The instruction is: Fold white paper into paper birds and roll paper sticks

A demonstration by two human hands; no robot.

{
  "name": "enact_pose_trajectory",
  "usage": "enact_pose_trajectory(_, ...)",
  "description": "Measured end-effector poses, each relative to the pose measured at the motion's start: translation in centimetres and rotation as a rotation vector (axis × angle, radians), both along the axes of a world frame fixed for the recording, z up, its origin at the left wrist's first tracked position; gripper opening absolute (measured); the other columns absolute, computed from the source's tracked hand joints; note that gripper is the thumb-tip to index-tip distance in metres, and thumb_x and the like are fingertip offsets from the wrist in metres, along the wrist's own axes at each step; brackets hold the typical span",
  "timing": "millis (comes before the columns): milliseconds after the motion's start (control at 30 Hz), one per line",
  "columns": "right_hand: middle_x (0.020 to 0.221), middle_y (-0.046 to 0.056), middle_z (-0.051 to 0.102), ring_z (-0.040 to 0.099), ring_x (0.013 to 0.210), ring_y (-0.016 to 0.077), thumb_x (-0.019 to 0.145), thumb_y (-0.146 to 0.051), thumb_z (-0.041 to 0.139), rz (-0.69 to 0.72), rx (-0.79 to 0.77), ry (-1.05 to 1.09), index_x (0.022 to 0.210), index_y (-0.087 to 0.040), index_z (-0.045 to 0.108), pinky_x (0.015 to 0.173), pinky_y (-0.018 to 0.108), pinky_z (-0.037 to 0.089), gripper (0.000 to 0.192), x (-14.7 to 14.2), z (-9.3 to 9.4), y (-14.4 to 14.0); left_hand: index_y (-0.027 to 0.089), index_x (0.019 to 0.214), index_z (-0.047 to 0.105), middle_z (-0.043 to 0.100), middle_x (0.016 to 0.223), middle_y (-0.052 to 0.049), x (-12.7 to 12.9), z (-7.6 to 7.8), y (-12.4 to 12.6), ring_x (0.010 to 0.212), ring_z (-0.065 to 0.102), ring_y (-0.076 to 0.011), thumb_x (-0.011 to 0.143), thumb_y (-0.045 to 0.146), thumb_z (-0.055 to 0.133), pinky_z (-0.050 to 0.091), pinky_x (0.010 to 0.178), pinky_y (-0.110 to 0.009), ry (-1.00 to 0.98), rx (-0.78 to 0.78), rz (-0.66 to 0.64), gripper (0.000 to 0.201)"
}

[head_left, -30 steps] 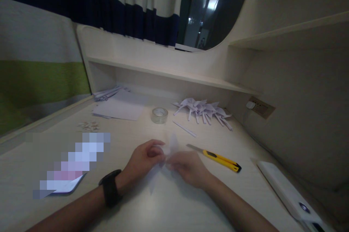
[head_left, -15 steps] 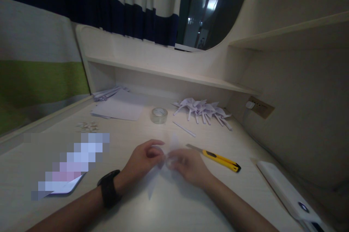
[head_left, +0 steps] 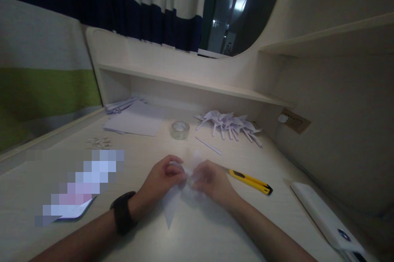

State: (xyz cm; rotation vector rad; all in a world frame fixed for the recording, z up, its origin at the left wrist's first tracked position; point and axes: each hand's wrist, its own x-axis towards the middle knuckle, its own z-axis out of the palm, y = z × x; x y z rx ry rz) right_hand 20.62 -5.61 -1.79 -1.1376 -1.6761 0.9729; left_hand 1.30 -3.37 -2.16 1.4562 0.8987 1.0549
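Both hands meet over the desk (head_left: 197, 241), and here is the white paper piece (head_left: 170, 209), right between them, one pointed flap dipping toward seven o'clock! The left hand (head_left: 166, 178), black watch (head_left: 123, 212) on its wrist, has a narrow pinch on the paper, thumb against fingers. In from three o'clock comes the right hand (head_left: 212, 180), fingertips drawn close together at the paper's middle; blur there, so I cannot tell exactly what they grip.

Around the hands now: tape roll (head_left: 179, 131) at twelve, a slim white stick (head_left: 208, 145) at one, and beyond it a cluster of paper pinwheels (head_left: 229, 122). The yellow cutter (head_left: 250, 182) lies at three, just beside the right hand. Swing left: flat paper sheets (head_left: 135, 119) between ten and eleven, small pale bits (head_left: 100, 143) at ten, and a pixelated phone (head_left: 75, 210) at nine!
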Motion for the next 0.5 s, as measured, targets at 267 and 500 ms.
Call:
enact_pose_trajectory(267, 0.064, -0.003, 0.060, 0.054, 0.052, 0.0104, 0.061, -0.029, 0.082, 0.024, -0.030, 0.049, 0.081, -0.018, 0.060, 0.050, 0.022, 0.041, 0.032, -0.08, -0.43, 0.02, 0.020, 0.095, 0.043, 0.061, 0.058, 0.007, 0.26, -0.30, -0.29, 0.053, 0.059, -0.0126, 0.071, 0.023, 0.065, 0.043, 0.053, -0.024, -0.057, -0.006, -0.058, 0.032)
enact_pose_trajectory(500, 0.070, -0.002, 0.065, 0.053, 0.054, 0.0098, 0.059, -0.028, 0.082, -0.012, 0.022, -0.016, 0.075, -0.018, 0.062, 0.050, 0.021, 0.043, 0.027, -0.39, 0.37, -0.29, 0.020, 0.097, 0.041, 0.057, 0.059, 0.008, 0.15, -0.42, -0.31, 0.053, 0.056, -0.0114, 0.077, 0.023, 0.059, 0.042, 0.054, -0.024, -0.030, 0.035, -0.099, 0.027)
